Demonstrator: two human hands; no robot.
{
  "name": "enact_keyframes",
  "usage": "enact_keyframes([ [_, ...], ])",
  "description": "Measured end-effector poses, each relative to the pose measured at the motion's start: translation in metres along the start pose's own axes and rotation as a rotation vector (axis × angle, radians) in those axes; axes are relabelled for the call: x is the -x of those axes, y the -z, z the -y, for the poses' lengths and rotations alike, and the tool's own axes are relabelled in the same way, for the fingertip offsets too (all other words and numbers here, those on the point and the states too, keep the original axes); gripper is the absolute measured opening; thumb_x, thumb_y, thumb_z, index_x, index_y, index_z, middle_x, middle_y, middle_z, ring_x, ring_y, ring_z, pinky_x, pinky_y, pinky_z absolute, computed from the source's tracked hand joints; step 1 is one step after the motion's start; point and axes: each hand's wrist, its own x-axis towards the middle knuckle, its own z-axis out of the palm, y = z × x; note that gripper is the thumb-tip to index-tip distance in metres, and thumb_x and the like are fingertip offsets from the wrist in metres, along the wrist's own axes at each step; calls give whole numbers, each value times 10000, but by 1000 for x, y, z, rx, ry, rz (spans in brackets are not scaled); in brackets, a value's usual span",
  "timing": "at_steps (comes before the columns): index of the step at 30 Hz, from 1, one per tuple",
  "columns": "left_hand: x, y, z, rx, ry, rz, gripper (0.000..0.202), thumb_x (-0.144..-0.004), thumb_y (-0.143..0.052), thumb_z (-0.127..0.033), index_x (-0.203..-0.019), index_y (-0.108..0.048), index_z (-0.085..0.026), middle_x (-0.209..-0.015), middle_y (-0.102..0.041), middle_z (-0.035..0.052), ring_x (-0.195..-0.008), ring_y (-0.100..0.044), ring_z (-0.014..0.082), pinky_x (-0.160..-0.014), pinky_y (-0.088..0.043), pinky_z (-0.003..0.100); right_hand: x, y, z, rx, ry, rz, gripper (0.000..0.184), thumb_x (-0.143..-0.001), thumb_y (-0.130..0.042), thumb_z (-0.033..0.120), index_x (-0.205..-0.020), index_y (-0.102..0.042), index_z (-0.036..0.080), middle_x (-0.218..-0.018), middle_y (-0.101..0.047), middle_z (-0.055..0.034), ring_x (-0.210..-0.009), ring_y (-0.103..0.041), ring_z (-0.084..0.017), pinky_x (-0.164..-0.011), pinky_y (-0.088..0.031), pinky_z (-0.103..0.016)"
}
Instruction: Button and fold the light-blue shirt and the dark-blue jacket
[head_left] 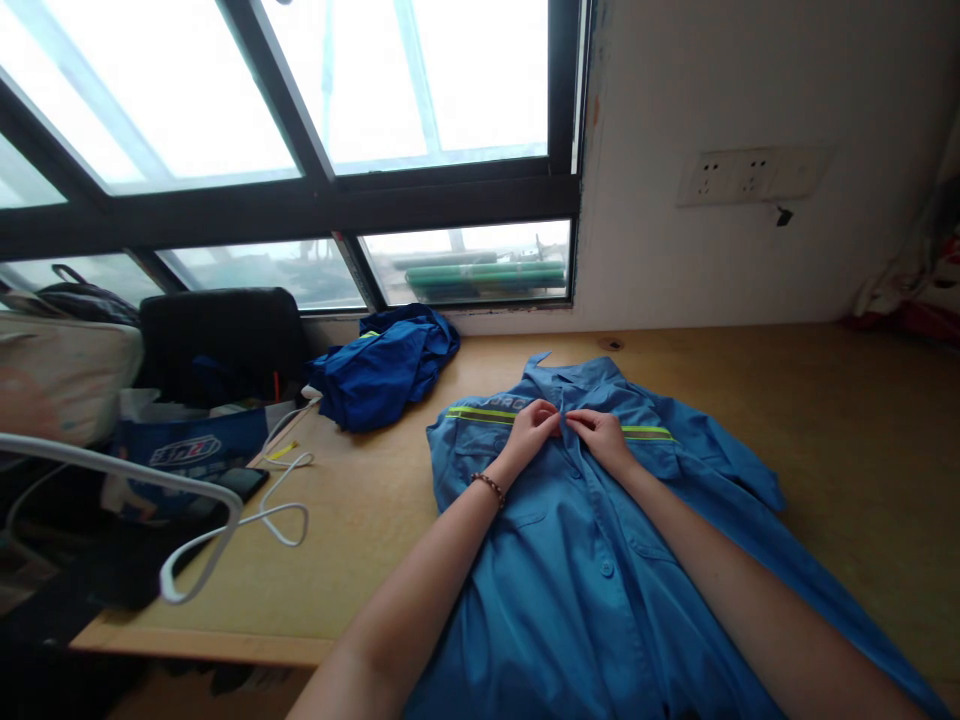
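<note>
Where fingers (544, 412) pinch, shirt edges (570, 452) apparently overlap.

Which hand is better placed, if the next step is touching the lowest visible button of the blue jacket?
Probably the right hand: the button lies almost straight below it in the picture, while the left hand is farther left. Both touch the jacket at its front opening.
</note>
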Motion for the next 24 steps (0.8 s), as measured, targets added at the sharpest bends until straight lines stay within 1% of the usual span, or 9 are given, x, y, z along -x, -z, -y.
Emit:
enact_keyframes([
  [3, 2, -2, 4, -201, -91, -83, 254, -693, -590, -387, -717, -520, -145, -627, -542, -10, -585, -525, 102, -533, -424, 199, 3, -4, 3, 104, 16, 0, 169, -724, -538, 276, -809, -654, 187, -732, -658, -18, -671, -598, -164, -660, -453, -275],
  [6, -1, -4, 10, -238, -85, -132, 204, -709, -568, -338, -678, -507, -146, -621, -526, -14, -572, -497, 90, -511, -399, 187, 7, -8, 7, 151, 8, 3, 180, -703, -570, 289, -842, -619, 186, -656, -634, 4, -614, -590, -150, -618, -443, -259],
  [8, -4, -4, 12, -176, -15, -156, 145, -701, -560, -270, -662, -495, -147, -606, -517, -19, -552, -493, 86, -498, -397, 186, 8, -10, 8, 130, -11, 5, 223, -691, -593, 320, -865, -595, 179, -648, -631, 4, -612, -593, -152, -615, -444, -258],
  [10, -6, -4, 11, -61, 90, -181, 98, -679, -558, -209, -664, -483, -149, -581, -504, -28, -525, -495, 84, -489, -408, 191, 7, -11, 8, 91, -25, 10, 252, -701, -588, 346, -882, -580, 170, -636, -627, 0, -600, -592, -153, -606, -444, -257],
  [12, -6, -5, 8, 81, 193, -192, 94, -662, -561, -175, -690, -475, -152, -572, -503, -34, -512, -508, 85, -491, -426, 199, 7, -11, 8, 64, -25, 10, 247, -742, -545, 353, -896, -579, 163, -614, -615, -2, -581, -585, -148, -588, -441, -253],
  [14, -5, -5, 3, 198, 254, -199, 127, -649, -574, -156, -716, -467, -153, -576, -509, -35, -512, -519, 83, -493, -436, 197, 6, -11, 8, 85, 1, -14, 224, -773, -505, 331, -895, -592, 164, -631, -606, -8, -586, -572, -143, -585, -439, -250],
  [19, -2, -7, -3, 317, 277, -231, 220, -608, -609, -122, -740, -437, -161, -558, -494, -52, -482, -494, 60, -464, -407, 163, 6, -9, 11, 181, 92, -131, 166, -757, -495, 246, -823, -630, 177, -822, -596, -53, -720, -554, -159, -632, -449, -266],
  [21, -2, -8, -2, 344, 281, -260, 261, -595, -615, -111, -761, -422, -167, -572, -503, -50, -490, -501, 64, -473, -408, 167, 6, -9, 10, 161, 114, -147, 160, -755, -492, 233, -815, -630, 179, -842, -593, -56, -745, -553, -167, -628, -455, -271],
  [24, -4, -9, 0, 387, 283, -320, 307, -576, -613, -85, -778, -399, -175, -606, -513, -46, -507, -506, 66, -490, -404, 174, 5, -9, 9, 129, 130, -162, 142, -753, -500, 232, -809, -620, 179, -816, -595, -46, -736, -555, -166, -630, -458, -274],
])
